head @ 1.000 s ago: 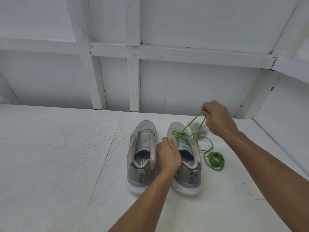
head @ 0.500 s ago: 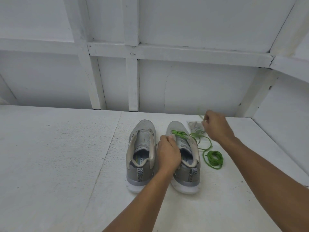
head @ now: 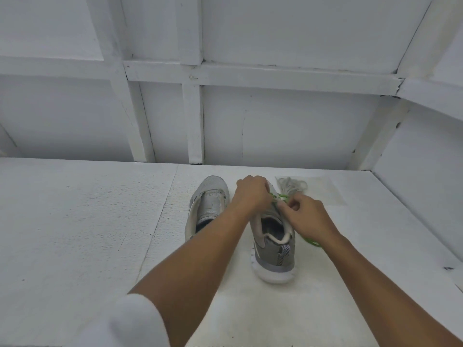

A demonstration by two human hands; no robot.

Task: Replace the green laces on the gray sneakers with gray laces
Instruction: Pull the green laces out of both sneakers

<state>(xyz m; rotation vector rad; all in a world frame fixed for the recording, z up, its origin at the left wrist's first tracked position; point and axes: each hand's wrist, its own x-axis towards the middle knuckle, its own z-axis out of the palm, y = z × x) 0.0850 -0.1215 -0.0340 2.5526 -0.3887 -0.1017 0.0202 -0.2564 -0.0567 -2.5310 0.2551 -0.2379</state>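
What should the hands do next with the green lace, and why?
Probably tug the next loop of green lace out of its eyelets. It is still threaded in the sneaker. The right hand pinches it while the left hand grips the sneaker's front. The gray laces lie behind, untouched, so they likely go in later.

The surface (head: 75,234) is white and rough, made of flat panels. A thin seam (head: 160,221) runs from far to near, a little left of the middle. Behind it stands a white wall (head: 288,126) of plain boards. One long horizontal batten (head: 275,76) and an upright post (head: 193,126) cross it. On the right, a side wall (head: 421,184) comes toward the near edge. The light is soft and even, with weak shadows.
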